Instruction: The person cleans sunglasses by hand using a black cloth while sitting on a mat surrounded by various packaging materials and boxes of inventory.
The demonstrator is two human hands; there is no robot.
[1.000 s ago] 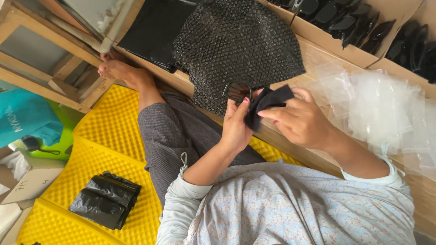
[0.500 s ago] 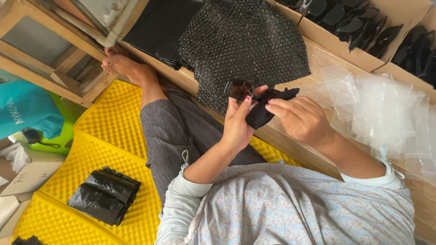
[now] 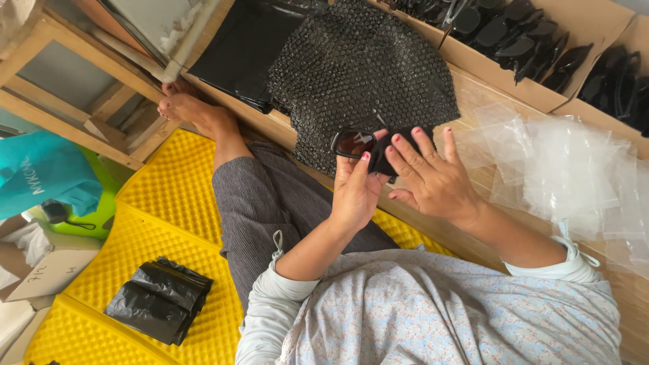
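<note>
Two hands: we find both meeting on one pair of dark sunglasses (image 3: pixel 358 143), held in the air over the near edge of the wooden counter (image 3: pixel 487 182), above the black bubble-wrap sheet (image 3: pixel 358 67).
Risk, drop: we judge only fingertips bear the glasses; a slip would send them onto the counter edge or the yellow mat (image 3: pixel 169 223).
Risk, smear: fingers near the lens could mark it.
Left hand (image 3: pixel 356 192): raised, palm towards us, grip pinching the glasses' lower rim.
Right hand (image 3: pixel 433 177): fingers spread flat, pressing a black cloth or pouch (image 3: pixel 387 154) against the glasses.
Clear bags (image 3: pixel 568 169): along the counter's right side.
</note>
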